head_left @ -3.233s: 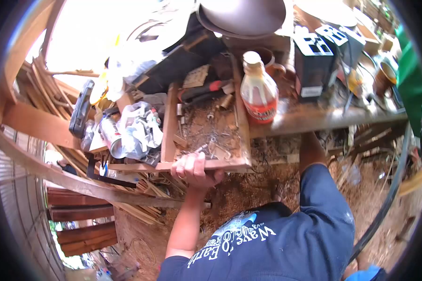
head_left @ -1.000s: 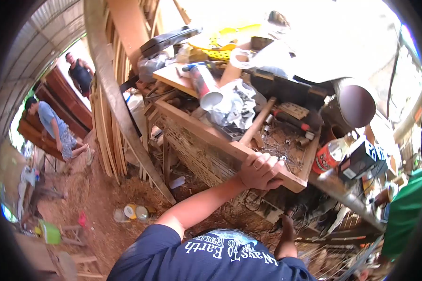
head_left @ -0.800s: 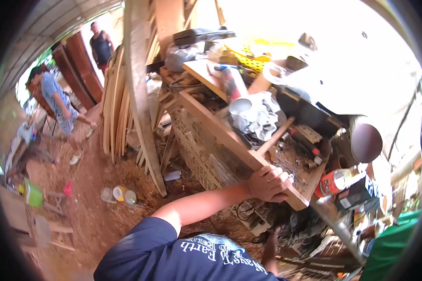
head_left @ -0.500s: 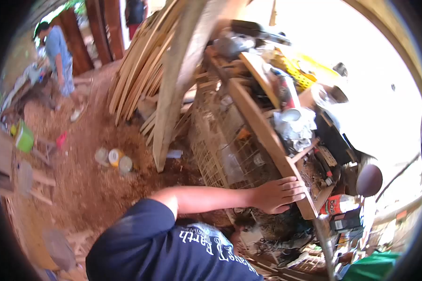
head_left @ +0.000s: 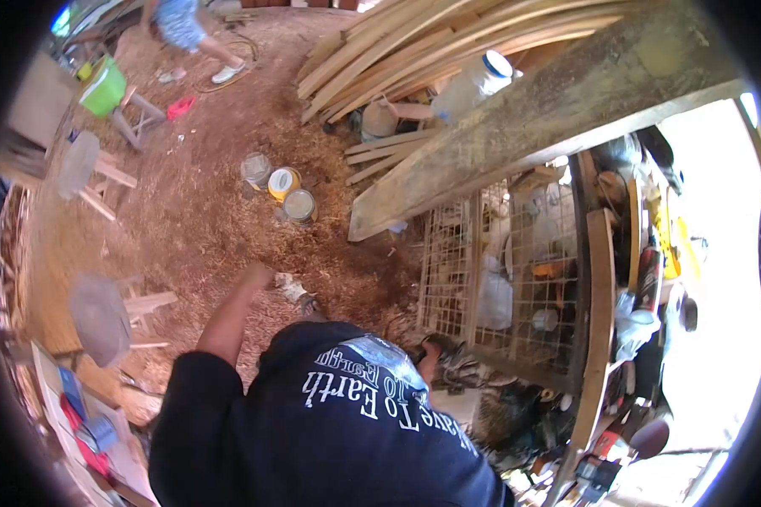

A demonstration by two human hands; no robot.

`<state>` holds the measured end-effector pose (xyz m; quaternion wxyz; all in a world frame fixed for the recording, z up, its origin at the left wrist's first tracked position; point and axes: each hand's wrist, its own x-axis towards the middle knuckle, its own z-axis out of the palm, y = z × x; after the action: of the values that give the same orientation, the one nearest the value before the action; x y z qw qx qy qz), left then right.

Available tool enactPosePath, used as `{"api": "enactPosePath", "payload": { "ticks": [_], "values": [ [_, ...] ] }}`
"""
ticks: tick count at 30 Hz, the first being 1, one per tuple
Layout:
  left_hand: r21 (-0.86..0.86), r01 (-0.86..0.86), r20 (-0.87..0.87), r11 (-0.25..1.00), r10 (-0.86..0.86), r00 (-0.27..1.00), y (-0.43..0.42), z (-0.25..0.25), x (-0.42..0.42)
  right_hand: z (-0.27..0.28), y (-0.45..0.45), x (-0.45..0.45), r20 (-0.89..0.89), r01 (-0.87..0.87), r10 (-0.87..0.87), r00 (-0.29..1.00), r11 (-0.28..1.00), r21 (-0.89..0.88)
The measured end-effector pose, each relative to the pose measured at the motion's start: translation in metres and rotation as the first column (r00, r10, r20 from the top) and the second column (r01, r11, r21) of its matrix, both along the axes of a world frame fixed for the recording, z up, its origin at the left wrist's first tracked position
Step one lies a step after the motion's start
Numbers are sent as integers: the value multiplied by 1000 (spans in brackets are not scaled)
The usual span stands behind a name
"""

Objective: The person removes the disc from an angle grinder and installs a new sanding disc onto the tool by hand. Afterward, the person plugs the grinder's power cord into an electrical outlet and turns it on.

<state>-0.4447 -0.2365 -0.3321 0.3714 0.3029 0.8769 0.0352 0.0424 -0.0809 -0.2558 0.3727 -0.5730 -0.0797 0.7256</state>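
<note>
And there's the left hand [head_left: 258, 275], out over the floor [head_left: 216, 215], just beside a pale, ragged-looking bundle [head_left: 291, 288]; contact can't be judged. Blur swallows the fingers: spread or pressed together, there's no telling, and no held thing can be made out. Over on the other side, a patch of bare skin [head_left: 429, 362] peeks past the dark shirt [head_left: 338, 414], but whether it's the right hand or the arm is unclear, so its fingers can't be read either.

The bundle lies low, beyond the shirt's collar, among loose, flaky brown shavings. Farther out, three round tubs sit huddled, one yellow with a white lid, probably grouped to keep them together. Long, thin wood strips [head_left: 397, 51] lie lengthwise, presumably so they stack neatly. A broad, rough-faced plank [head_left: 558, 139] slants across the view, and beside it comes square wire mesh [head_left: 524, 270], likely there to fence in the jumble behind. Opposite, a round-topped wooden stool [head_left: 99, 318]; farther off, another person's patterned shorts [head_left: 179, 24] and pale shoe [head_left: 228, 73].
</note>
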Motion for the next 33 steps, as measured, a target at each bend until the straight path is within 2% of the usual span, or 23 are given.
{"api": "enactPosePath", "payload": {
  "ticks": [1, 2, 4, 6, 7, 10, 12, 13, 16, 18, 19, 20, 21, 24, 25, 27, 28, 29, 30, 32, 33],
  "values": [
    [35, -342, 32, 939, 341, 940, -40, -4, -32, 4, 3, -12, -7, 4, -4, 1000, 1000, -10],
    [89, -157, -199, 984, 172, 965, -88, -47, -69, 10, 3, -24, -10, 11, -11, 1000, 1000, -18],
    [79, -297, -330, 952, 306, 893, -165, -85, -116, 22, 9, -46, -17, 24, -25, 1000, 999, -44],
    [21, -175, -372, 984, 170, 912, -193, -51, -114, 32, 13, -62, -13, 60, -61, 998, 996, -62],
    [-21, -145, -368, 989, 127, 921, -199, -41, -109, 29, 14, -65, 8, 20, -19, 1000, 998, -57],
    [-151, -37, -259, 988, -3, 966, -188, -35, -78, 34, 24, -85, 40, -124, 128, 991, 989, -83],
    [-174, 72, -153, 982, -99, 983, -163, -38, -59, 88, 19, -125, 13, -196, 201, 980, 967, -162],
    [-168, 135, -95, 976, -153, 984, -145, -38, -52, 91, 21, -134, 7, -287, 292, 956, 945, -157],
    [-56, 238, 50, 970, -235, 971, -81, -35, -31, 98, 26, -169, -58, -460, 457, 887, 870, -180],
    [136, 163, 168, 977, -185, 968, -40, -56, -19, 86, 32, -185, 9, -556, 559, 829, 826, -95],
    [189, 117, 196, 975, -154, 968, -20, -37, -15, 83, 33, -194, 70, -609, 611, 789, 792, -47],
    [241, 74, 225, 968, -130, 966, -1, -5, -10, 78, 34, -203, 133, -656, 651, 747, 754, -2],
    [304, -8, 266, 953, -77, 961, 12, 26, -7, 72, 38, -210, 123, -701, 694, 709, 713, 25],
    [465, -315, 451, 827, 85, 889, 39, 129, -1, 73, 48, -240, 336, -859, 791, 512, 463, 219],
    [530, -344, 448, 775, 88, 890, 47, 130, -5, 106, 45, -259, 311, -900, 847, 430, 376, 220],
    [646, -385, 439, 659, 92, 894, 56, 130, -15, 113, 43, -283, 488, -940, 813, 318, 202, 277],
    [670, -455, 507, 586, 86, 858, 59, 134, -19, 113, 42, -294, 571, -949, 776, 268, 111, 294],
    [686, -521, 569, 508, 71, 819, 62, 144, -25, 90, 44, -301, 568, -950, 784, 250, 86, 300],
    [692, -582, 625, 427, 49, 779, 65, 151, -32, 109, 37, -318, 634, -948, 740, 227, 20, 316],
    [733, -599, 638, 322, -20, 770, 69, 165, -49, 128, 28, -347, 692, -947, 707, 147, -102, 305],
    [761, -590, 622, 271, -44, 782, 67, 183, -54, 131, 30, -361, 743, -951, 668, 36, -204, 230]
  ]
}}
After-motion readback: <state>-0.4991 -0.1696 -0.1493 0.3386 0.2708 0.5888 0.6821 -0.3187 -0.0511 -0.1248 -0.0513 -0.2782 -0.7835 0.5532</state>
